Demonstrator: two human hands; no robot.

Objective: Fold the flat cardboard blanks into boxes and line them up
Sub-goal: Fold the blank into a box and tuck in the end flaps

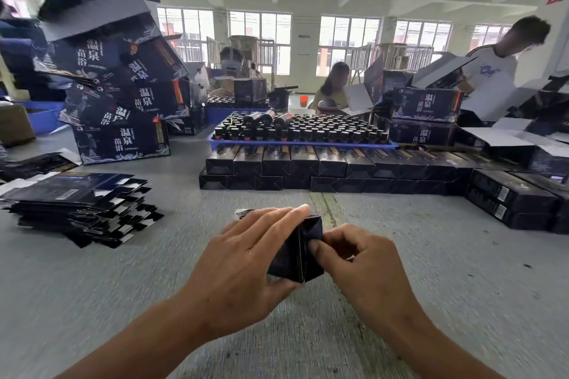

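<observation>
A small dark cardboard box point(297, 251) stands half folded on the grey table, close in front of me. My left hand point(243, 258) grips its left side, fingers over the top and thumb underneath. My right hand point(358, 261) pinches a flap at the box's end with curled fingers. A stack of flat dark blanks point(80, 203) lies on the table to the left. Folded boxes point(323, 168) stand in two-layer rows across the table beyond my hands, with more point(511, 200) running along the right.
A blue tray point(301, 143) full of dark bottles sits behind the rows. Large printed cartons point(120, 135) are piled high at the left and at the right back point(426, 108). Three people work at the far side of the table point(431, 255).
</observation>
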